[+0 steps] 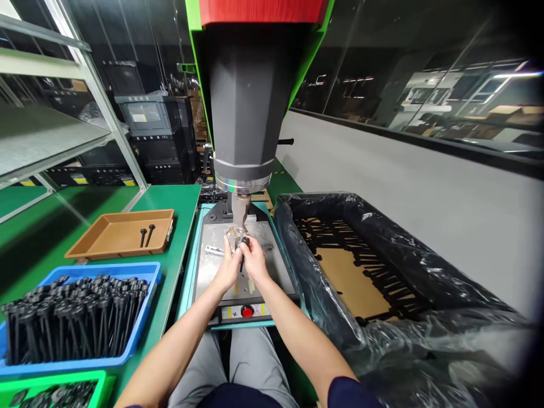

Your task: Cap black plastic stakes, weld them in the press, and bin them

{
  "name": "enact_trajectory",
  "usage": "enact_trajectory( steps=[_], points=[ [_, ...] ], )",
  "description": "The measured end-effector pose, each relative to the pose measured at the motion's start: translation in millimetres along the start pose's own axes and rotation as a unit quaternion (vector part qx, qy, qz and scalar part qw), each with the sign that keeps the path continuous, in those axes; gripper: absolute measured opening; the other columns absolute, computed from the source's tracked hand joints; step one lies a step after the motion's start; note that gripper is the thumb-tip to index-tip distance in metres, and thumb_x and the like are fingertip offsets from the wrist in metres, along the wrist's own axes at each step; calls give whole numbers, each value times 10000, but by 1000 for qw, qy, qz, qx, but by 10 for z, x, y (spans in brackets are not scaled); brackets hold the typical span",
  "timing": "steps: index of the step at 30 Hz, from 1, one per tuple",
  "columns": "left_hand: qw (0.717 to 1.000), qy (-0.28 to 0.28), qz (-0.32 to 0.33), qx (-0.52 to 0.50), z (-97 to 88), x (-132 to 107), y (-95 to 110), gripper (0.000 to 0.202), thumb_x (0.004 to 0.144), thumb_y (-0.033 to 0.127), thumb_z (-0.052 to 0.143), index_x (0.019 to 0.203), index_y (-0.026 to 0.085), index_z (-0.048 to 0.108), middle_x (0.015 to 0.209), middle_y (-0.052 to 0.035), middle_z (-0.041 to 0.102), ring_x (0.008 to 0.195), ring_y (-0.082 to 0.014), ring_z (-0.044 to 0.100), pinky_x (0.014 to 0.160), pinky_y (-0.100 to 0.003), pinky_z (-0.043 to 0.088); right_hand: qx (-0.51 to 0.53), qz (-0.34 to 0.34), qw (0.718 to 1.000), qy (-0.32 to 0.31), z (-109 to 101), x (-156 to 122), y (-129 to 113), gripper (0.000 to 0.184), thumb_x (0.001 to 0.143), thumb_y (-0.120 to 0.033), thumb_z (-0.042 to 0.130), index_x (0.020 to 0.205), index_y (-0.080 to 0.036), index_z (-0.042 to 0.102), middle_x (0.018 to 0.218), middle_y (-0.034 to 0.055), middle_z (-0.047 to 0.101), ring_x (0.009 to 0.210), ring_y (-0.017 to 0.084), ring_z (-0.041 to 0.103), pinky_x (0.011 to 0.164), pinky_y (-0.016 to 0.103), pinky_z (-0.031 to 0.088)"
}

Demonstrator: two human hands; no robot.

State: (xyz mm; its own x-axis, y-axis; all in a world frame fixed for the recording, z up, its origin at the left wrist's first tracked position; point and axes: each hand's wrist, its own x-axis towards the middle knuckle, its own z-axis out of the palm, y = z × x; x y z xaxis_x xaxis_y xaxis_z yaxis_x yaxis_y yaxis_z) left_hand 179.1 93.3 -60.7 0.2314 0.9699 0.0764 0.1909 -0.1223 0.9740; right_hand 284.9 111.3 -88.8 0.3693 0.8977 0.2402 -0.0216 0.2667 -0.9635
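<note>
A black bolt-like part (242, 262) with a round head is between my two hands, its thin shaft pointing down toward me. My right hand (255, 262) pinches it near the head. Close against it on the left, my left hand (228, 267) is closed, its fingertips at a clear block-like fixture (234, 232); what those fingers grip is partly hidden. Just above the fixture stands the metal tip (241, 207) of a press-like machine (244, 107). Beneath my hands lies the machine's metal base plate (208, 277).
On the left, a brown tray (110, 235) holds two black bolt-like parts. A blue bin (147, 317) is full of similar parts, and a green bin (104, 388) holds small black pieces. A plastic-lined box (323, 306) with more parts stands right. A red button (247, 311) faces me.
</note>
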Motion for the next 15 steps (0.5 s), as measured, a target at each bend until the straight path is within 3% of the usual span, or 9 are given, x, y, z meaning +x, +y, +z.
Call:
enact_trajectory(
  steps=[6,15],
  points=[
    [1000,-2,9,28,-79,78,-21,747,922,531,357,1512,140,117,1586,-112,47,1452,-213,12,1190,-395,26,-108,-104,988,34,-100,244,-41,312,771,-369,616,1021,-198,691,1203,124,562,1130,266,521,844,368,498],
    [999,22,33,-27,-156,178,-112,767,894,569,408,1512,206,135,1584,-103,93,1427,-264,214,1167,-469,187,-49,-97,994,-23,7,480,95,320,753,-373,653,1029,-216,697,1193,65,624,1160,230,514,1046,401,357]
  ],
)
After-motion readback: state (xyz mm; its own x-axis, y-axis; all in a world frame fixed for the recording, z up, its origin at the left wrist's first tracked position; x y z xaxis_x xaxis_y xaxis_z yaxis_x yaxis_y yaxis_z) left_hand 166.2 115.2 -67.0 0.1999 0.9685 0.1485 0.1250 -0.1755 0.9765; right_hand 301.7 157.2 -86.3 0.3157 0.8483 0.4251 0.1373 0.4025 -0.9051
